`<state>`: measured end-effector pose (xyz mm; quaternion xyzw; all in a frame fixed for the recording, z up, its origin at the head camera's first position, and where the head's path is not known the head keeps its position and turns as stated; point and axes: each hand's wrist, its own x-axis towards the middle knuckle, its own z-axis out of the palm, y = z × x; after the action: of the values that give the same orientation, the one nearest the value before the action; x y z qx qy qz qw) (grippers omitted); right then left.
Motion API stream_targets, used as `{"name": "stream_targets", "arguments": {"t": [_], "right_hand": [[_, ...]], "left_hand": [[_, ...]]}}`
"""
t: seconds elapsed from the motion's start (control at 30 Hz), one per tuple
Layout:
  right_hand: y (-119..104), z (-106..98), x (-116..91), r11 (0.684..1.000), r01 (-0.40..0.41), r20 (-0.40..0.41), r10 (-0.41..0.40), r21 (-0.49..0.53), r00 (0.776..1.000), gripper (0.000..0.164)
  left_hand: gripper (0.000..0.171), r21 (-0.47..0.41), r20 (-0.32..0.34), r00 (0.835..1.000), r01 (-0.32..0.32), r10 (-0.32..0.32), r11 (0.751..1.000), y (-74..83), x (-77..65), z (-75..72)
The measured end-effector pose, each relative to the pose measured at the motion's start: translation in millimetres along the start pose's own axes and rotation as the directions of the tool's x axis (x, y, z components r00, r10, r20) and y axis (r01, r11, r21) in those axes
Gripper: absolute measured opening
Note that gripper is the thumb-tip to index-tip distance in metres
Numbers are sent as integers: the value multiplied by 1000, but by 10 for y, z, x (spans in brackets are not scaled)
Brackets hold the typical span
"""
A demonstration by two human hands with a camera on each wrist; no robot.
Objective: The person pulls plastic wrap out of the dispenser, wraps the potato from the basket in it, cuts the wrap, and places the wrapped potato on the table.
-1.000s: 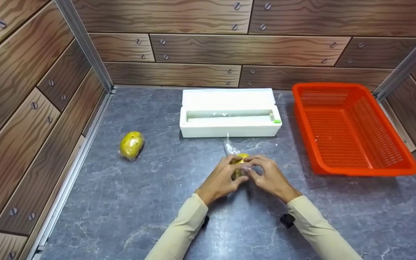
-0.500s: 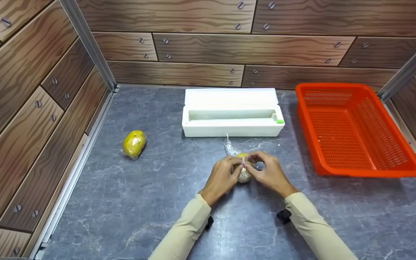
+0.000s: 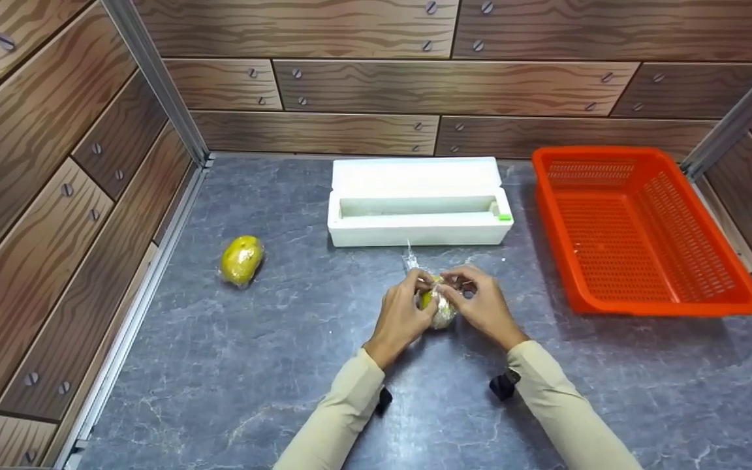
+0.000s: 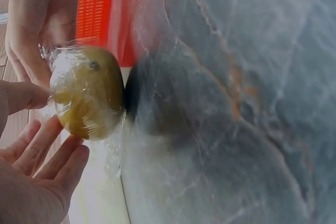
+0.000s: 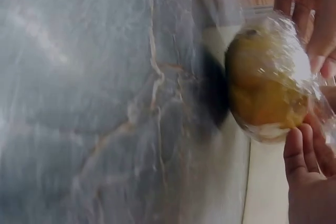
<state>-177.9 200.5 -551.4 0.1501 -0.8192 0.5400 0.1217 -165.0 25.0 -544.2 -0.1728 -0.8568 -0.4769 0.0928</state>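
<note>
In the head view, a yellow mango (image 3: 442,318) wrapped in cling film sits on the grey table between the two hands. My left hand (image 3: 402,314) is at its left side, thumb and forefinger pinching the film on top. From the right, my right hand (image 3: 488,305) pinches the film close to the left fingertips. In the left wrist view the film lies wrinkled over the mango (image 4: 97,95), with the left fingertips against its side. A loose twisted tail of film (image 3: 410,258) points away toward the box. Another wrapped mango (image 3: 241,260) lies at the left.
A long white box (image 3: 420,236) with its lid raised stands behind the hands, a green piece at its right end. To the right is an orange-red plastic basket (image 3: 578,287). Wood-patterned walls (image 3: 363,85) enclose the table (image 3: 239,365) at the back and sides.
Both hands have stayed at the mango, fingertips shifting over the film and slightly away from the body. More of the mango's wrapped near end shows now than one second ago.
</note>
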Motion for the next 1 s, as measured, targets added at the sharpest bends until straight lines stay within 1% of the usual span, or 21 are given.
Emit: {"name": "stream_targets", "arguments": {"t": [0.13,0.2,0.27,0.33,0.4,0.47,0.53,0.6,0.67,0.77,0.9,1.0], "right_hand": [[-19,29,13,999,14,-29,-15,-52,999,26],[-108,19,13,999,-1,-34,-1,-43,999,25],[-200,-4,19,999,-37,-19,37,-10,999,26],[-290,-38,28,996,-88,10,88,33,996,29],[-328,-70,40,988,-138,39,135,72,990,32],[-317,-87,51,982,-163,52,159,98,986,34],[-238,-87,53,980,-167,39,163,109,986,34],[-134,-78,49,979,-167,18,166,114,986,33],[-39,-66,42,979,-169,-6,171,110,985,31],[39,-70,28,981,-170,-13,172,96,985,29],[44,-109,23,990,-133,23,132,46,991,28],[30,-151,36,994,-113,46,113,-9,992,27]], "left_hand": [[26,-28,-14,1000,0,0,1000,-24,-13,25],[27,-33,-20,1000,-19,18,999,-36,-26,35],[27,-1,-21,998,-62,62,998,-50,-47,42],[24,74,-27,993,-116,118,991,-58,-73,51],[21,172,-30,982,-178,185,969,-54,-100,56],[21,266,-25,966,-241,257,933,-37,-131,60],[25,338,0,948,-300,319,892,-19,-158,71],[32,384,41,934,-343,356,857,0,-182,79],[39,418,72,928,-361,365,834,20,-191,83],[42,458,96,927,-363,361,811,50,-186,63],[41,492,126,922,-378,366,784,70,-168,21],[38,504,165,922,-383,349,774,79,-159,0]]}}
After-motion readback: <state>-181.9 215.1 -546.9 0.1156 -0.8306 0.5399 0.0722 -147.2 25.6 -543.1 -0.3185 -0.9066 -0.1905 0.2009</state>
